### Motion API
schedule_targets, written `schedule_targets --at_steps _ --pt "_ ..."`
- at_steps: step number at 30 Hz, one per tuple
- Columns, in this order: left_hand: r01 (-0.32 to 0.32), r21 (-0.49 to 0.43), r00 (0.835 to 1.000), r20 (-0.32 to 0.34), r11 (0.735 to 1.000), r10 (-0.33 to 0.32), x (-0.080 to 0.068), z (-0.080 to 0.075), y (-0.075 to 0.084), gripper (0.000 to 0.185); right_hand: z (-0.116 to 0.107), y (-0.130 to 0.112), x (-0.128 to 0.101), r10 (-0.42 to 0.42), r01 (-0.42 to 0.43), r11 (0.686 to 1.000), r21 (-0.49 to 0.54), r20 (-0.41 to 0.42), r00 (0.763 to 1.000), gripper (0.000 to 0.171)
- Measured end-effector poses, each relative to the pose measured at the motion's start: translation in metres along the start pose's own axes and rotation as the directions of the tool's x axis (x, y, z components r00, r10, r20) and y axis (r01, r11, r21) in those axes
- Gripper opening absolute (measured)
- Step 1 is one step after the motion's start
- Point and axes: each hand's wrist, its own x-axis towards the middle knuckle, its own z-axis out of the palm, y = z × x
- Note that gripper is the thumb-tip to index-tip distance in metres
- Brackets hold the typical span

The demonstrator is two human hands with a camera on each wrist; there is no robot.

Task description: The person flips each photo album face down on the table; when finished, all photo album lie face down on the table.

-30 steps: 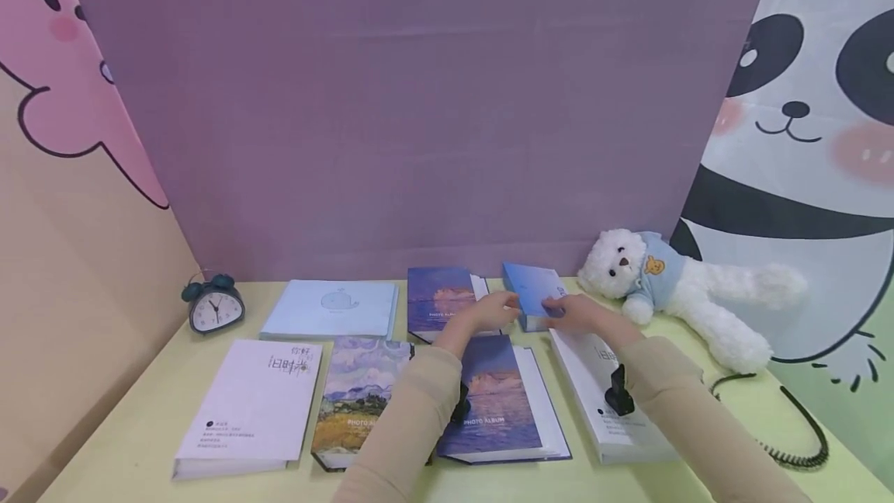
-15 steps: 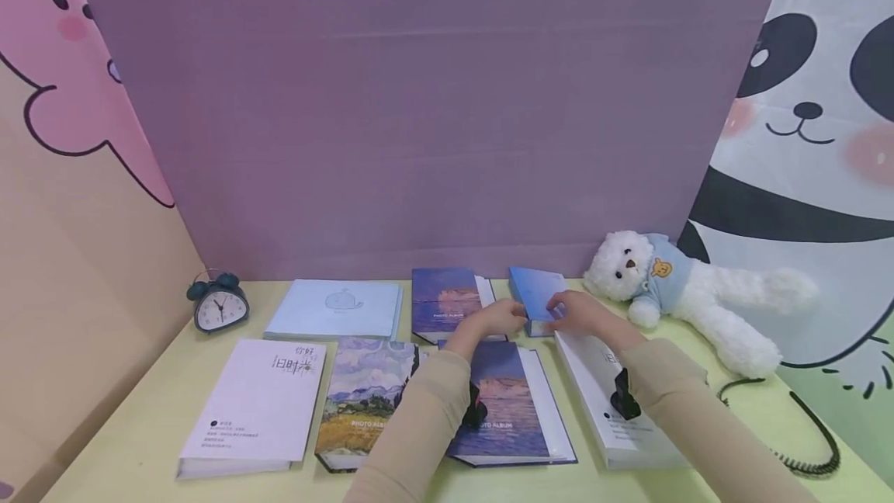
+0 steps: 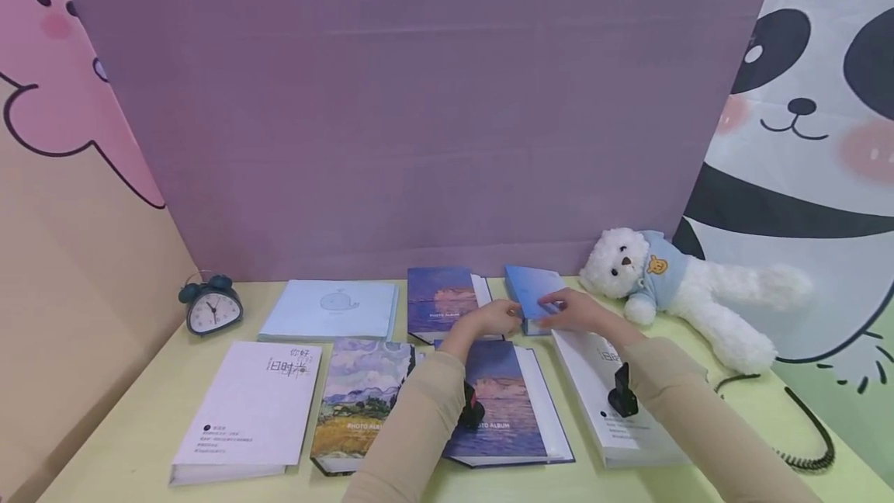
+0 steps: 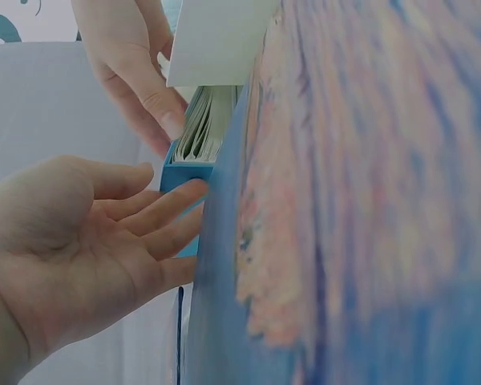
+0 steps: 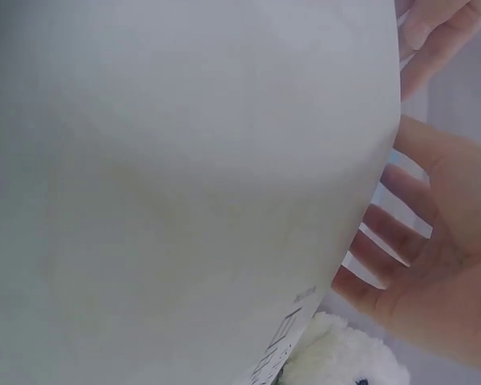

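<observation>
In the head view a small blue photo album [image 3: 532, 289] lies in the back row, right of the middle. My left hand [image 3: 494, 318] is at its left front corner. In the left wrist view the left hand's fingers [image 4: 168, 212] stretch out, their tips right at the album's blue spine [image 4: 188, 171]. On the album's other side my right hand [image 3: 578, 310] has its fingers spread over the right front edge. The right wrist view shows that hand's relaxed fingers [image 5: 393, 233], with their tips hidden behind a white album [image 5: 224, 160].
Nearby lies a purple seascape album [image 3: 436, 297], with a second seascape album [image 3: 506, 402] in front. The whale album [image 3: 331, 309], landscape album [image 3: 363, 402] and another white album [image 3: 251, 402] lie left. An alarm clock [image 3: 214, 309], plush bear [image 3: 663, 278] and coiled black cord [image 3: 813, 441] stand at the sides.
The blue album has shifted very slightly toward the front row. My right hand's fingers have spread a little over its edge; the left hand has barely moved.
</observation>
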Motion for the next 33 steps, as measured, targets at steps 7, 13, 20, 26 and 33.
schedule_targets --at_steps 7,13,20,26,33 --pt "0.025 -0.033 1.000 0.002 0.999 -0.025 0.000 0.002 0.000 0.044 0.003 0.002 0.003 0.077 -0.078 0.995 -0.055 -0.014 0.997 0.057" --pt "0.038 -0.010 0.999 -0.014 0.999 -0.038 0.000 0.003 0.002 0.042 0.003 0.003 0.006 0.067 -0.072 0.986 -0.148 -0.037 0.997 0.056" --pt "0.009 -0.014 1.000 -0.003 1.000 -0.009 0.028 0.007 -0.019 0.045 0.004 0.000 0.006 0.040 -0.050 0.982 -0.183 -0.059 0.997 0.055" --pt "0.039 -0.065 0.999 0.006 0.997 -0.039 0.012 0.005 -0.007 0.045 0.003 -0.003 0.004 -0.029 0.013 0.975 -0.223 -0.068 0.997 0.048" --pt "0.045 -0.054 0.999 -0.016 0.998 -0.045 -0.009 0.002 0.008 0.045 0.000 -0.005 0.006 -0.144 0.116 0.946 -0.304 -0.071 0.987 0.043"
